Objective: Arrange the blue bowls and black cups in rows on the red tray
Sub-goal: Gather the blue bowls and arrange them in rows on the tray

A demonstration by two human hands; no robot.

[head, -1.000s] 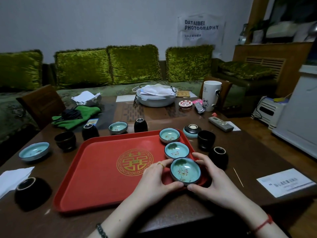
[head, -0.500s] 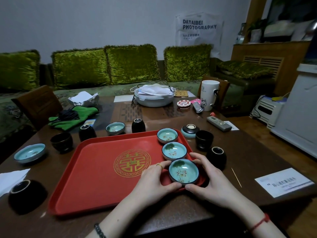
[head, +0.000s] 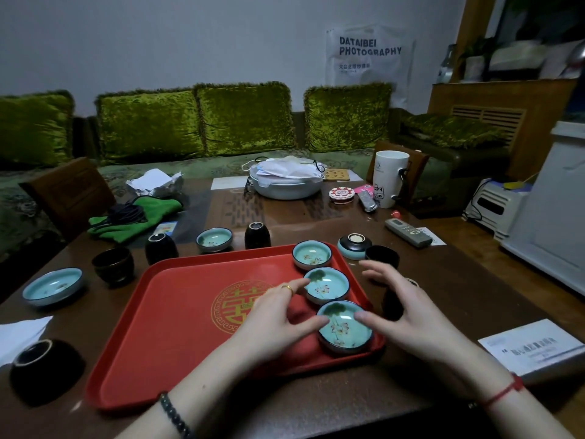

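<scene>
Three blue bowls stand in a column along the right side of the red tray (head: 177, 315): a far bowl (head: 311, 254), a middle bowl (head: 326, 284) and a near bowl (head: 345, 326). My left hand (head: 278, 321) and my right hand (head: 402, 308) hover just above the near bowl, fingers spread, holding nothing. Off the tray lie two more blue bowls, one at the left (head: 52, 286) and one behind the tray (head: 214, 239). Black cups (head: 113, 265) (head: 160, 247) (head: 257, 235) (head: 381, 255) (head: 42, 369) stand around the tray. Another cup is partly hidden behind my right hand.
An upturned blue bowl (head: 354, 246) sits right of the tray. A remote (head: 408, 236), a white mug (head: 388, 178), a lidded container (head: 285, 183), a green cloth (head: 133, 217) and papers (head: 535, 346) lie on the brown table. Chairs and a green sofa surround it.
Both hands let go of the near bowl and lifted, fingers now spread. The bowl stays at the tray's near right corner.
</scene>
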